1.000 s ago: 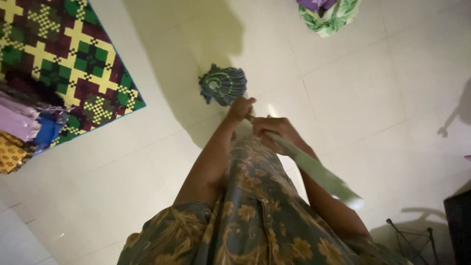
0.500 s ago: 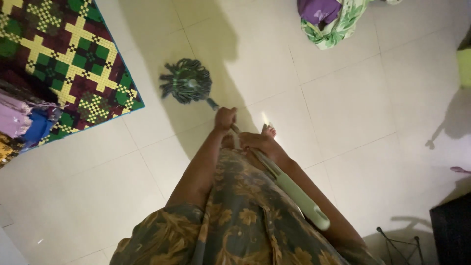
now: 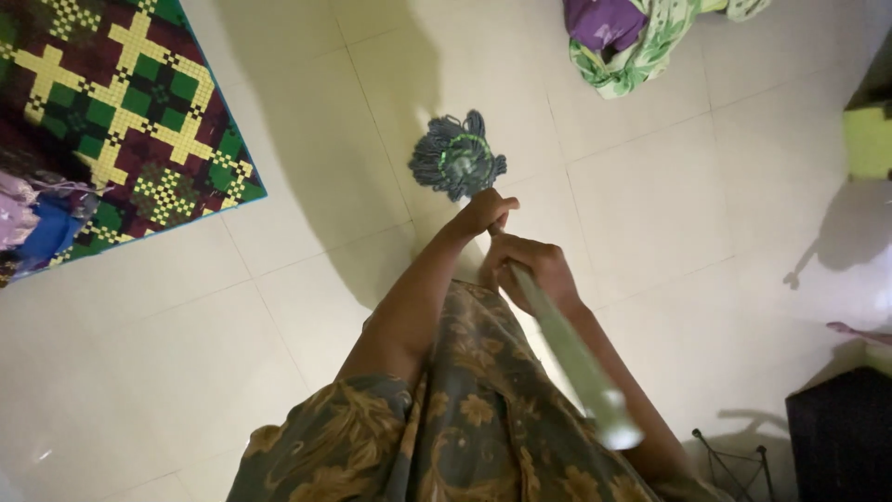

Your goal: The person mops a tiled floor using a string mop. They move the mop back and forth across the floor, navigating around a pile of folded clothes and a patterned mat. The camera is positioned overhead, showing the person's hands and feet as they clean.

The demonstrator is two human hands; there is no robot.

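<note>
We are observing a person mopping a pale tiled floor (image 3: 669, 204) with both bare hands on one tool. The left hand (image 3: 485, 212) is wrapped shut around the lower part of the mop handle (image 3: 567, 344), just above the head; the right hand (image 3: 528, 268) is closed around the same pale green handle a little higher up, so each grip is fully closed on it, with no fingers spread.

The mop head (image 3: 457, 156), a dark grey-green bundle of strings with a green ring at its centre, is lying on the floor directly ahead of the hands. Half a second ago we are recording it further to the person's left, close to the corner of the patterned mat (image 3: 121, 121); it is now sitting to the right of that spot, well apart from the mat and nearer the crumpled green and purple cloth (image 3: 641, 37) at the top of the view. A second ago it was in roughly its present position. We are judging from this that the head is sweeping side to side, and that the strip of floor between mat and cloth is being covered in passes.

The handle's upper end is blurring near the person's floral garment (image 3: 465, 418). We are noting a dark box (image 3: 841, 428) and a thin wire stand (image 3: 734, 455) at the lower right.
</note>
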